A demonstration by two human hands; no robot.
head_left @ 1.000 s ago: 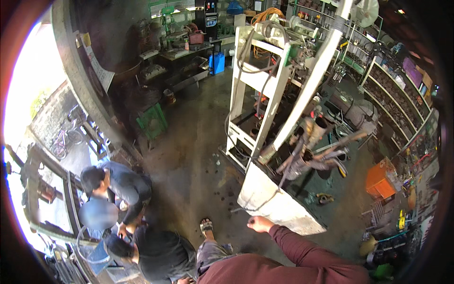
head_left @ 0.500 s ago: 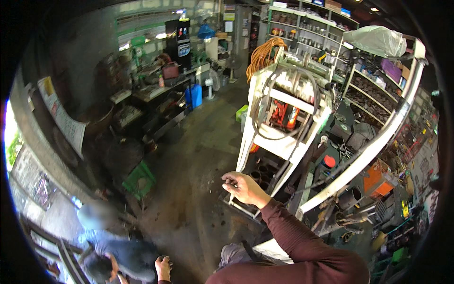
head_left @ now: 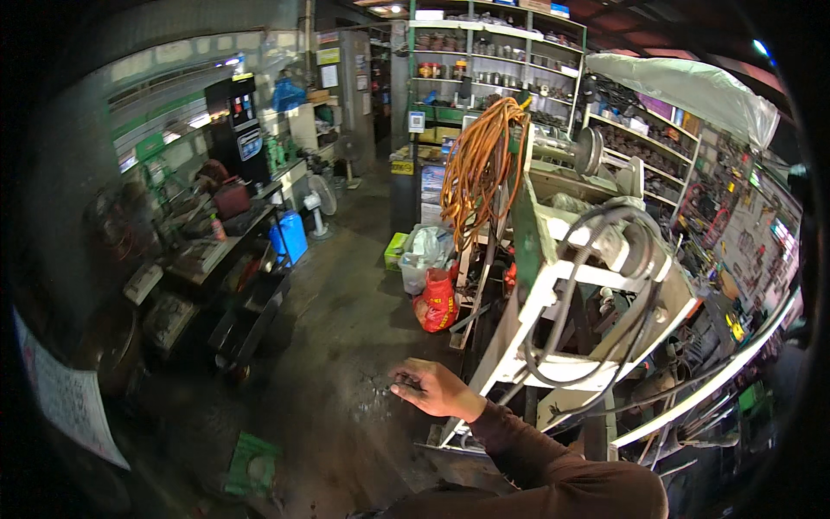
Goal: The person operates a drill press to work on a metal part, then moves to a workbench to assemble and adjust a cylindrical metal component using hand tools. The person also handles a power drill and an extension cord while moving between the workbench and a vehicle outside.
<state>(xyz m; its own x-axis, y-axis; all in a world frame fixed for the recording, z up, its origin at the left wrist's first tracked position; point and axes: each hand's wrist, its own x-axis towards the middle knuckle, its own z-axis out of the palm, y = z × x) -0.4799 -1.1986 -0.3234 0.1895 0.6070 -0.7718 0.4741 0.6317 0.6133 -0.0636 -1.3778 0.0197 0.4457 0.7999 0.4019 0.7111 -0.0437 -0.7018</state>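
Note:
My right hand (head_left: 432, 387) reaches in from the lower right, in a long dark-maroon sleeve (head_left: 540, 450). Its fingers are curled together with the thumb close to them; whatever they may hold is too dark and small to make out. It hangs above the floor, just left of the lower frame of a cream-painted machine (head_left: 510, 346). Black hoses (head_left: 553, 346) loop over that machine's front. My left hand is out of the picture.
A bundle of orange cord (head_left: 484, 164) hangs on the machine. Behind it sit a red bag (head_left: 438, 303) and a lime-green box (head_left: 396, 251). A green stool (head_left: 252, 463) stands at lower left, with a blue container (head_left: 290, 237) beside the workbench and shelves (head_left: 493, 56) at the back.
My view has swung up and to the right, bringing in the red bag and more shelving. My left hand and the person at lower left have left the picture. My right hand stays curled.

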